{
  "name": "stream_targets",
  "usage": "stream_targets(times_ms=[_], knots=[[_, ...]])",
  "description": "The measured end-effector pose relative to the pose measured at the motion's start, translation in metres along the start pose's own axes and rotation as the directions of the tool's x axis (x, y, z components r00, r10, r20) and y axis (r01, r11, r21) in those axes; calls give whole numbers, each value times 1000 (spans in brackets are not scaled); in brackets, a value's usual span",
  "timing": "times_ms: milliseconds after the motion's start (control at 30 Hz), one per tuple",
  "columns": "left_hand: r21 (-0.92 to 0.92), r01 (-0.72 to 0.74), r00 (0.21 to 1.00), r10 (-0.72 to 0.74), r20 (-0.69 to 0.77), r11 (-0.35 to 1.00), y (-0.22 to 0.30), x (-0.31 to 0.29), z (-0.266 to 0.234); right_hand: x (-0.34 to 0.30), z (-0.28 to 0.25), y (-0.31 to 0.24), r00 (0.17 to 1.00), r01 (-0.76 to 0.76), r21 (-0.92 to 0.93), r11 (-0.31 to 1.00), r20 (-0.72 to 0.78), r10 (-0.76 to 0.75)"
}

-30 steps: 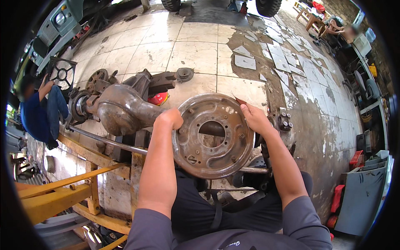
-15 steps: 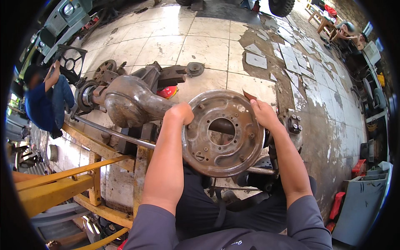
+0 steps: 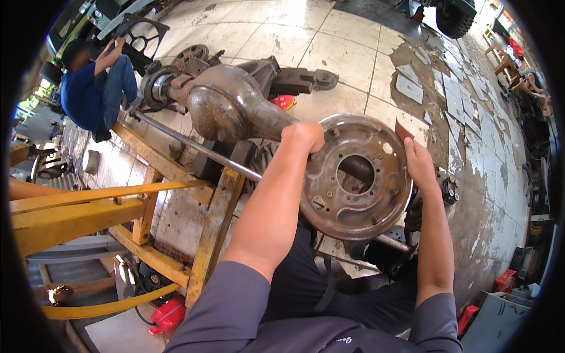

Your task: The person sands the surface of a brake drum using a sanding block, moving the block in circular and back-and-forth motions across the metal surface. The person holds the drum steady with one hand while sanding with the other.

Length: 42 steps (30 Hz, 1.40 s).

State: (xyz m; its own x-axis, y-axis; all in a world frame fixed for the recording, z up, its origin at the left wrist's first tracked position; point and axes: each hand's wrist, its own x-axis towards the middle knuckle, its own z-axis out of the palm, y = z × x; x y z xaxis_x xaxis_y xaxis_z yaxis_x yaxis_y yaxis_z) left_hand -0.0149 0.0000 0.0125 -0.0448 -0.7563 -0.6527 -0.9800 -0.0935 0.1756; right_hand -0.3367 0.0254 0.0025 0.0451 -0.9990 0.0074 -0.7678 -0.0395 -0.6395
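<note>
A round brown metal brake backing plate [image 3: 385, 197], with a large center hole and several small bolt holes, is tilted up in front of me. My left hand [image 3: 304, 136] is closed over its upper left rim, the fingertips hidden behind it. At the upper right rim, my right hand [image 3: 419, 160] pinches a piece of brown sandpaper [image 3: 402, 132] that sticks up past the edge. Whether that hand's hidden fingers also grip the plate, I cannot tell. Left of the plate lies a rusty axle housing [image 3: 220, 103] with a bulging middle.
A yellow steel frame [image 3: 220, 220] and a long metal rod [image 3: 188, 141] stand at the left. Beyond them a person in blue [image 3: 88, 88] crouches. A red container [image 3: 168, 315] sits at lower left. Broken tiles [image 3: 409, 88] lie at the far right, a grey cabinet [image 3: 491, 323] at lower right.
My view has turned left, so the plate, axle housing and both hands appear farther right. The left hand stays on the rim and the right still pinches the sandpaper.
</note>
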Motion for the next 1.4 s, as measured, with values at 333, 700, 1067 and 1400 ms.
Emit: stream_targets(times_ms=[333, 700, 1067, 1400], knots=[[-33, -107, 987, 102, -125, 994, -2, -20, -2, -10, -3, 6, 1000, -27, -112, 993, -9, 26], [-313, -185, 916, 48, -399, 932, -32, -64, -29, -30, -4, -10, 998, -32, -62, 998, -54, 29], [-825, -3, 991, -108, -78, 565, -177, -171, 99, -30, -4, 4, 998, -64, -22, 998, -27, 64], [-640, 121, 950, -274, -146, 759, -190, -18, 300, -38, -10, -6, 997, -56, 8, 998, -53, 56]])
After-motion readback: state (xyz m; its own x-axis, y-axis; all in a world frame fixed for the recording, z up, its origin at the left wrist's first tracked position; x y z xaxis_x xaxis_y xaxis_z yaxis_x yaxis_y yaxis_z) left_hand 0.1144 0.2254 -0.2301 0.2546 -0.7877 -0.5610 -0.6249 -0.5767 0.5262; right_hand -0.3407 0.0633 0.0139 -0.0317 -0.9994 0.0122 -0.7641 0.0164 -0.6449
